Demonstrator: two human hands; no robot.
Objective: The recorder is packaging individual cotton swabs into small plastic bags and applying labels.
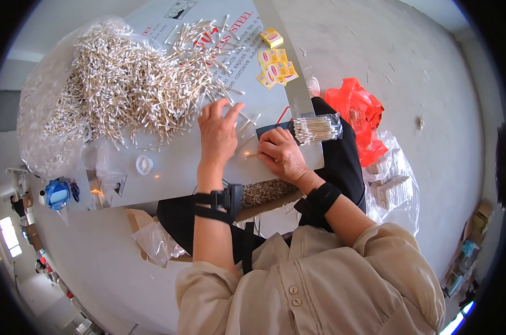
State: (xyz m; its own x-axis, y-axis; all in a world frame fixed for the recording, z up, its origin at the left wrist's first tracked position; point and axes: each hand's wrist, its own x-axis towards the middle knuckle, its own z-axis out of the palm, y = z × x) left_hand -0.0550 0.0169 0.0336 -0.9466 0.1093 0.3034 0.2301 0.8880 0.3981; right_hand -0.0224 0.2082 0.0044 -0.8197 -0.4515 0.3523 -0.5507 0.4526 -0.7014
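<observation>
On the table lies a big heap of cotton swabs [135, 84], spilling from a clear plastic bag [35, 134] at the left. My left hand [218, 134] is at the heap's right edge, fingers apart and pointing away, with loose swabs around the fingertips. My right hand [283, 153] is closed near the table's front right edge, and a single cotton swab [252, 156] sticks out at its fingertips. Just beyond that hand, a clear packet of cotton swabs [315, 129] lies on a dark flat piece [267, 129] and reaches past the table edge.
Yellow printed cards [275, 70] and a small yellow box [271, 38] lie at the far right. A small white cup [144, 164] stands at the near left. Beside the table are a red plastic bag [353, 111] and a clear bag of white packs [392, 190]. Below sits a box of swabs [267, 198].
</observation>
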